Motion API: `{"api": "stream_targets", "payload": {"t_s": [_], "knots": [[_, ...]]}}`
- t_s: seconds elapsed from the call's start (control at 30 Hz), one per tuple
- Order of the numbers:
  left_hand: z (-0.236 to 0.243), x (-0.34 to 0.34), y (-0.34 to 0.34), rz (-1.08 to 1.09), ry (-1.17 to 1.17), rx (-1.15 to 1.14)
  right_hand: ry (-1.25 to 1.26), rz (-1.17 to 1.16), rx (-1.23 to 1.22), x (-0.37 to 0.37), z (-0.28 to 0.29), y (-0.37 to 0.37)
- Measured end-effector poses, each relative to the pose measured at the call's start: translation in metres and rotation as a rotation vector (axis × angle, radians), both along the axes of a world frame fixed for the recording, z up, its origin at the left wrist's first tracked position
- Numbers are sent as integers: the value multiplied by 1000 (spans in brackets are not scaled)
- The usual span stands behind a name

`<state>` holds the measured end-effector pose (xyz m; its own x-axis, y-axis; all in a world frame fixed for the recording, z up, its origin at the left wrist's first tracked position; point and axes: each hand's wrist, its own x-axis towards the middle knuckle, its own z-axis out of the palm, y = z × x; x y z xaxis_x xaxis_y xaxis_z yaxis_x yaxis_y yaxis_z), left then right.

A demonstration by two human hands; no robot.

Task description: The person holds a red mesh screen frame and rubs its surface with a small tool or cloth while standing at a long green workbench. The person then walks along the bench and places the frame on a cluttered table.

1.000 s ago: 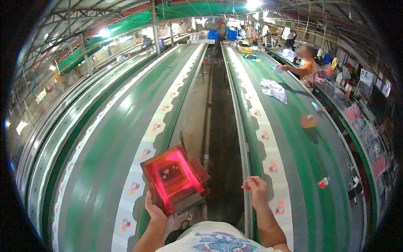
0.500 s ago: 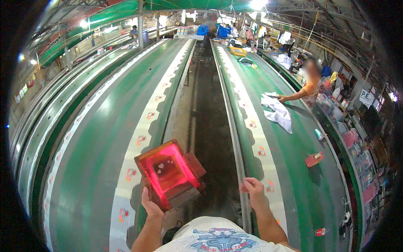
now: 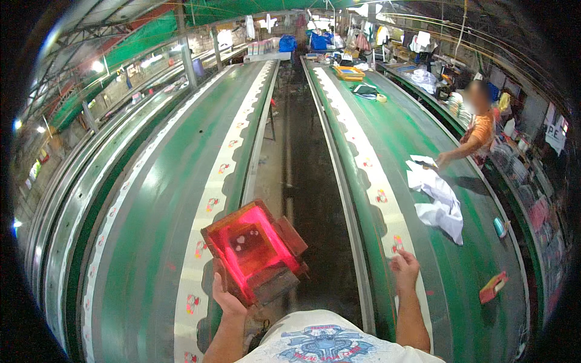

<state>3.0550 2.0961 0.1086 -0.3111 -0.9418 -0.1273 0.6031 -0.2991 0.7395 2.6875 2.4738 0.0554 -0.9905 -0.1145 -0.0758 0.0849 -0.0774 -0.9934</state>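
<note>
A small wooden printing screen, tilted and smeared with bright pink ink, hangs over the aisle. Pale heart shapes show through its dark mesh. My left hand grips its near-left side, with the thumb along the edge. Out to the right, my right hand is over a pale printed strip on the right-hand table. Its fingers are curled together; whether anything is between them, or whether they touch the strip, I cannot make out. Small red and yellow motifs repeat along the strip.
Long green tables flank the dark aisle; another pale strip runs along the left one. At right, a person in orange reaches to a white cloth. A red block-like tool and a teal can lie near the far edge.
My right hand has moved from beside the aisle to the right, over the strip. The left hand still holds the screen. My view has turned slightly, shifting the tables.
</note>
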Motion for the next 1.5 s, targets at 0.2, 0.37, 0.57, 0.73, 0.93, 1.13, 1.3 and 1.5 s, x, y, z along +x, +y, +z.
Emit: {"api": "stream_targets", "payload": {"t_s": [0.2,0.37,0.57,0.73,0.93,1.13,1.3,1.5], "knots": [[-33,-112,-119,-41,144,-18,124,293,-53,-105,50,-204],[-35,-234,-214,19,49,-25,170,484,-83,-217,62,-357],[-31,-395,-339,-52,162,50,221,421,-14,-374,65,-466],[-22,-520,-441,-149,127,133,50,145,-72,-501,28,-498],[-12,-686,-561,-147,150,29,-123,-137,-147,-651,-26,-533],[-2,-843,-693,-137,141,-68,76,-284,-36,-817,-4,-652],[11,-944,-792,-35,144,-94,232,-18,4,-960,21,-783],[-11,-1047,-918,-6,175,-68,442,295,-95,-1064,63,-1010]]}}
